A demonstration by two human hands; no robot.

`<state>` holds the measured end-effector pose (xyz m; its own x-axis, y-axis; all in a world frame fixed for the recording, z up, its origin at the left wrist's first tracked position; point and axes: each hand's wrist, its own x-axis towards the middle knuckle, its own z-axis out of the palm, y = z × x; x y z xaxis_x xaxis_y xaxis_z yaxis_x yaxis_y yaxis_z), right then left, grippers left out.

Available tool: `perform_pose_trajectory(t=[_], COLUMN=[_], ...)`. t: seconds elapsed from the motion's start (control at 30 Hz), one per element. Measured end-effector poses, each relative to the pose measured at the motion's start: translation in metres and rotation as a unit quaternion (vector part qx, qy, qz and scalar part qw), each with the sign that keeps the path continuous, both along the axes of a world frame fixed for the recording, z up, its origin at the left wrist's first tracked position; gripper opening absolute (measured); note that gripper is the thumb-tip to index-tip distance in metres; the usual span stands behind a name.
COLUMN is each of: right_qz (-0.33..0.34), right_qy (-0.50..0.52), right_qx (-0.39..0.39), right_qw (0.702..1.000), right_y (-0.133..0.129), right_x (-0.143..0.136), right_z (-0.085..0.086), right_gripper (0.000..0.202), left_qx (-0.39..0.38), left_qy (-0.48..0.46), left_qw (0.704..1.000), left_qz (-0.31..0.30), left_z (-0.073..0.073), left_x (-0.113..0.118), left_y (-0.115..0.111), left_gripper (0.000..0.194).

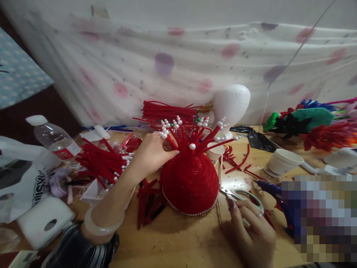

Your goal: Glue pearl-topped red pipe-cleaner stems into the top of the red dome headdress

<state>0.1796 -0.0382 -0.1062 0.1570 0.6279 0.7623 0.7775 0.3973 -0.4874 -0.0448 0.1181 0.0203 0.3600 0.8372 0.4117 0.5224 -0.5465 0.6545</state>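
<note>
A dome wrapped in red fuzzy pipe cleaner [191, 182] stands on the table, with a pearl string around its lower edge. Red stems tipped with white pearl beads [178, 122] fan out from its top. My left hand [156, 154] is closed at the left side of these stems, thumb and fingers pinching a red stem near its base. To the right of the dome, my right hand [251, 227] is low over the table, fingers curled around the handles of green-handled scissors [228, 192]. The blades point left toward the dome; the fingers partly hide the handles.
Beaded red stems [97, 160] fill a white tray at left, near a water bottle [57, 139]. Behind stand a white foam head [232, 104] and a red pipe-cleaner bundle [167, 110]. Paper cups [283, 162], red scraps and a blue glue gun [270, 189] lie right.
</note>
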Motion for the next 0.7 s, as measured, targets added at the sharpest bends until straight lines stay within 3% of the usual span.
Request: perform_pose_trajectory(t=[0.7], right_qz=[0.021], right_qy=[-0.004], right_qx=[-0.029], right_qw=[0.999], right_y=[-0.002], right_x=[-0.0006], right_z=[0.0093], right_gripper=[0.03], left_qx=[-0.058], left_qy=[-0.006], left_qw=[0.998], left_qz=[-0.028], left_z=[-0.0032], left_x=[-0.0013], left_y=[0.0005], left_gripper=[0.005])
